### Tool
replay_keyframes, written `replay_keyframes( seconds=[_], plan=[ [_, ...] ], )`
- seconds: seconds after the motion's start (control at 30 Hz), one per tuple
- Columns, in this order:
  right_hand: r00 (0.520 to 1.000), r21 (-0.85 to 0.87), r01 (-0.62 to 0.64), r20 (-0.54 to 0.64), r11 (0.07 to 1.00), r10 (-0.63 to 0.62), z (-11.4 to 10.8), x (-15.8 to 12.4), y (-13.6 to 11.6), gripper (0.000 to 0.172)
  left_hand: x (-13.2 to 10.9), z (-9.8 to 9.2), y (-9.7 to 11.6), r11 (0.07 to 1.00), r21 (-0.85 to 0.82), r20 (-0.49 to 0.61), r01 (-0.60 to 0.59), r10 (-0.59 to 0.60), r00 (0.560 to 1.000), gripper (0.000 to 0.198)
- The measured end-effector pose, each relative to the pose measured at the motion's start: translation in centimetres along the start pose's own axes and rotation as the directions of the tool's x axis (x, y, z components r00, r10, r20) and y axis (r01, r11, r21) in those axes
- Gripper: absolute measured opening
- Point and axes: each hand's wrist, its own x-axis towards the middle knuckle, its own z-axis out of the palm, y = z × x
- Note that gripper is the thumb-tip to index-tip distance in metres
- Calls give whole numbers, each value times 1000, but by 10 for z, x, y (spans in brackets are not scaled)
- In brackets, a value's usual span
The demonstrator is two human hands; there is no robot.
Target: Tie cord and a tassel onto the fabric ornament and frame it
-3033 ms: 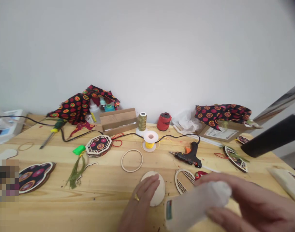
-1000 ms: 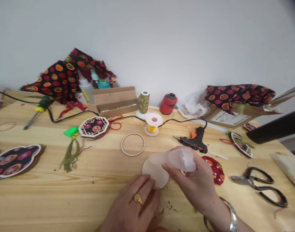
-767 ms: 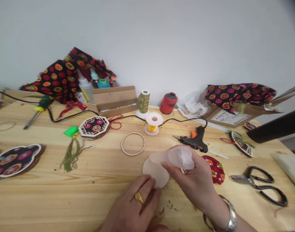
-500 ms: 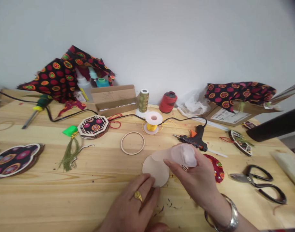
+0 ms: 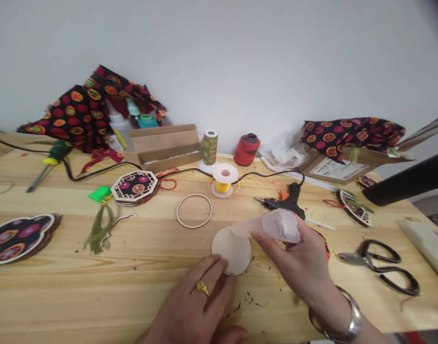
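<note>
A pale round disc (image 5: 236,258) lies flat on the wooden table. The fingertips of my left hand (image 5: 195,298), which wears a gold ring, rest on its near left edge; the fingers are stretched and slightly apart, with the thumb off the disc. In my right hand (image 5: 298,263) is a translucent white squeeze bottle (image 5: 276,225), held on its side with its narrower end over the disc's upper part. Whether that end touches the disc I cannot tell. Behind my right hand a red patterned round piece (image 5: 325,242) is mostly hidden. A thin wooden ring (image 5: 194,225) lies beyond the disc.
A black glue gun (image 5: 290,203) lies behind the bottle, its cord running left. Scissors (image 5: 369,260) lie at right. Spools of yellow (image 5: 223,185), red (image 5: 246,150) and olive thread (image 5: 210,148) stand at the back. An octagonal ornament (image 5: 136,186) and a green tassel (image 5: 100,229) lie left.
My right hand and the bottle have shifted slightly right, hiding more of the red patterned piece. The left hand stays on the disc. The whole view has shifted a little.
</note>
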Motion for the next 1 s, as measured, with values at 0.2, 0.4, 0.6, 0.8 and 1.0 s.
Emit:
replay_keyframes(
  seconds=[0.2, 0.4, 0.6, 0.8, 1.0],
  plan=[
    [999, 16, -38, 7, 999, 38, 2, -1, 1, 16, 3, -4, -3, 996, -6, 16, -86, 86, 996, 46],
    [999, 51, -23, 25, 998, 22, 5, 2, 5, 16, 11, -8, -4, 997, 65, 47, -48, 45, 998, 40],
    [999, 71, -28, 23, 997, 27, 3, 2, 6, 17, 22, -9, -4, 975, 214, 150, -64, 32, 988, 37],
    [1000, 39, -13, 14, 999, 13, -2, 2, 3, 15, 23, -10, -3, 981, 188, 117, -35, 13, 993, 32],
    [999, 59, -29, 32, 998, 27, -6, 1, 2, 14, 18, -5, -4, 990, 135, 74, 38, -49, 996, 33]
  ],
)
